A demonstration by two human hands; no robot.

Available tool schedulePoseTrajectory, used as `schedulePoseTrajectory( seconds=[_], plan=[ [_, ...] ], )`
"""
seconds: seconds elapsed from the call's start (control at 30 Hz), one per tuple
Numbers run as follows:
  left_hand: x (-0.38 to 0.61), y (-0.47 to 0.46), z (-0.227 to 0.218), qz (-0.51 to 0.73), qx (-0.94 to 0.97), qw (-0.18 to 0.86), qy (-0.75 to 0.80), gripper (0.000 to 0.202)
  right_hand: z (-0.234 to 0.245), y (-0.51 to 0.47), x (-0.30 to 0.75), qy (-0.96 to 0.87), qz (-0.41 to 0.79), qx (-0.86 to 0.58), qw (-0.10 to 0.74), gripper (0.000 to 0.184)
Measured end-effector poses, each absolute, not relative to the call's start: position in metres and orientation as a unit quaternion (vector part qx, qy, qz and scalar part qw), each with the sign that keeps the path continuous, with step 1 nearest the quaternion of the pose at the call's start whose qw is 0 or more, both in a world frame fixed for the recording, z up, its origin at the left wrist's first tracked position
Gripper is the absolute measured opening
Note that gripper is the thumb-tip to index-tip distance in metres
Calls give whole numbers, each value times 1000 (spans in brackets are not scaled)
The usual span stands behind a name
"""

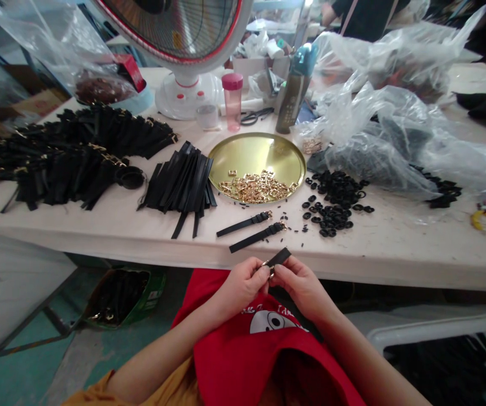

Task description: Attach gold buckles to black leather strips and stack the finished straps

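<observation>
Just off the table's front edge, my left hand (248, 282) and my right hand (301, 280) meet over a short black strap (280, 257). A gold buckle (272, 272) shows between my fingertips, partly covered by them. Both hands are closed on the strap, thumbs on top. Beyond them lie two black straps with gold buckles, one nearer (251, 239) and one farther (240, 226). Loose gold buckles (259, 187) are heaped in a round gold tray (259, 148). Left of the tray is a fanned pile of plain black straps (179, 183).
Black rings (331, 197) lie heaped right of the tray, beside clear plastic bags (378, 146). Buckled straps (65, 152) are piled at left. Behind stand a fan (187, 93), a pink-lidded cup (232, 101) and a bottle (296, 90). Scissors (257, 115) lie near the cup.
</observation>
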State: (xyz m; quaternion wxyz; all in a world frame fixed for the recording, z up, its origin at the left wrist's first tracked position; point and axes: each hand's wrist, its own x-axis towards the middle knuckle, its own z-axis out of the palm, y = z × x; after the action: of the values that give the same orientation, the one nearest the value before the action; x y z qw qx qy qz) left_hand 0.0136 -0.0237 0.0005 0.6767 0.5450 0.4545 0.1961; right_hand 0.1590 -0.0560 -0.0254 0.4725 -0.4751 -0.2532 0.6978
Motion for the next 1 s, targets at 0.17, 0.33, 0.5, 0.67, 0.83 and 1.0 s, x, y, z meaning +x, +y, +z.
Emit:
schedulePoseTrajectory(
  seconds=[0.17, 0.33, 0.5, 0.67, 0.83, 1.0],
  plan=[
    [15, -30, -1, 206, 595, 624, 463, 25, -22, -59, 159, -435, 496, -597, 457, 14],
    [17, -34, 1, 208, 601, 620, 460, 24, -17, -59, 163, -418, 549, -571, 445, 16],
    [18, -34, -1, 201, 561, 668, 445, 25, -16, -58, 165, -318, 659, -520, 440, 20],
    [22, -29, -6, 195, 583, 634, 468, 26, -22, -54, 167, -426, 542, -574, 442, 13],
    [23, -24, -12, 191, 586, 621, 484, 29, -23, -47, 174, -509, 488, -579, 410, 9],
    [24, -22, -17, 179, 579, 635, 479, 28, -30, -44, 175, -464, 541, -587, 384, 9]
  ],
)
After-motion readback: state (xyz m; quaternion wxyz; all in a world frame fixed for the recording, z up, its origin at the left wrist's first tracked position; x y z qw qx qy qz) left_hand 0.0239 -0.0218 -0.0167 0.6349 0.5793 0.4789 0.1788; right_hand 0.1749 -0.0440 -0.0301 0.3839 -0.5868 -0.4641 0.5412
